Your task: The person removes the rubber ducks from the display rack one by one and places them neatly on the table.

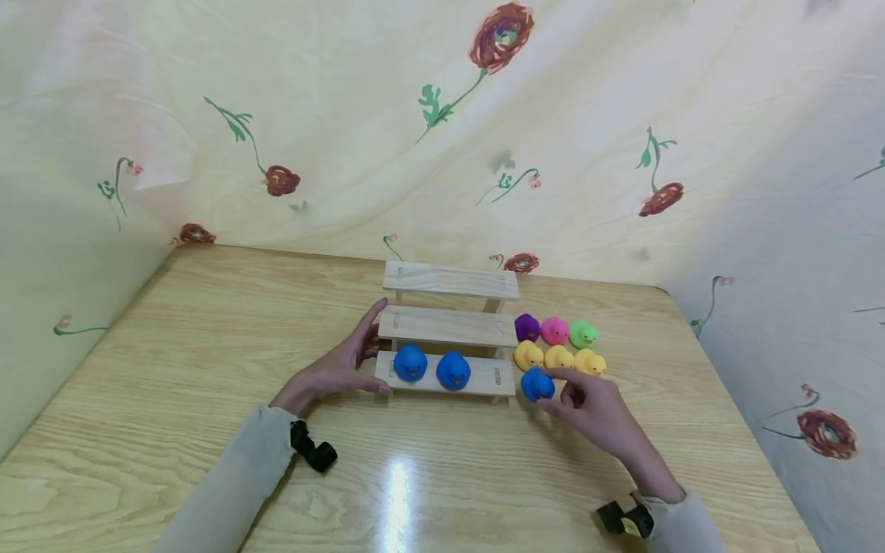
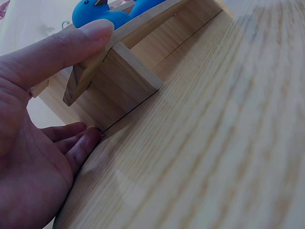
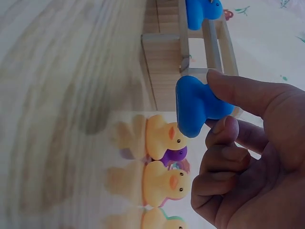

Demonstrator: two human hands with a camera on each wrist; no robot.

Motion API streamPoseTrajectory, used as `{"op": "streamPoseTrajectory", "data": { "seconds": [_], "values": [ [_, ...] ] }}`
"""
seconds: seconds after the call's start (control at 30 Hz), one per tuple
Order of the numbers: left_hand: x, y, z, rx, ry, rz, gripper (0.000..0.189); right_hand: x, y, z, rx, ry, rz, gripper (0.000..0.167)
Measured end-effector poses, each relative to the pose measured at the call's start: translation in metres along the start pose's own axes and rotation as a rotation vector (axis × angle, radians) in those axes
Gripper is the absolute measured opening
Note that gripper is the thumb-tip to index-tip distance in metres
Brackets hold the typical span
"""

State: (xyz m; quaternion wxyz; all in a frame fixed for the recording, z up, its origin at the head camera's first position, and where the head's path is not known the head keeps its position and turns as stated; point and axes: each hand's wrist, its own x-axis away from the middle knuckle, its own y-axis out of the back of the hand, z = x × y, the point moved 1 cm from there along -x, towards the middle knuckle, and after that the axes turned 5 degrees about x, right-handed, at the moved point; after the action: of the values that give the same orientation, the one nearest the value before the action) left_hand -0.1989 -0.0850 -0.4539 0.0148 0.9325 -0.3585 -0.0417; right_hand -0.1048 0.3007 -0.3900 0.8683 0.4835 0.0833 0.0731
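A three-step wooden display rack [image 1: 442, 326] stands on the table. Two blue rubber ducks [image 1: 411, 362] sit on its lowest step. My left hand [image 1: 342, 365] grips the rack's left end. In the left wrist view the thumb [image 2: 97, 33] lies on the lowest step's edge, with other fingers [image 2: 83, 148] low against the side support. Another blue rubber duck [image 3: 195, 105] is pinched between thumb and fingers of my right hand [image 1: 591, 403], just off the right end of the lowest step. It is held above the tabletop in the right wrist view.
Right of the rack, three yellow ducks [image 1: 558, 357] stand in a row. Behind them are a purple duck [image 1: 527, 327], a pink duck [image 1: 555, 330] and a green duck [image 1: 583, 334]. A flowered cloth [image 1: 332, 153] hangs behind the wood-grain table [image 1: 442, 476].
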Motion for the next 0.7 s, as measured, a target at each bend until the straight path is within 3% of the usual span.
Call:
{"op": "streamPoseTrajectory", "data": {
  "seconds": [0.7],
  "values": [
    [0.000,0.000,0.000,0.000,0.004,-0.004,0.129,-0.001,-0.013,-0.012,-0.023,-0.017,0.042,0.043]
  ]
}}
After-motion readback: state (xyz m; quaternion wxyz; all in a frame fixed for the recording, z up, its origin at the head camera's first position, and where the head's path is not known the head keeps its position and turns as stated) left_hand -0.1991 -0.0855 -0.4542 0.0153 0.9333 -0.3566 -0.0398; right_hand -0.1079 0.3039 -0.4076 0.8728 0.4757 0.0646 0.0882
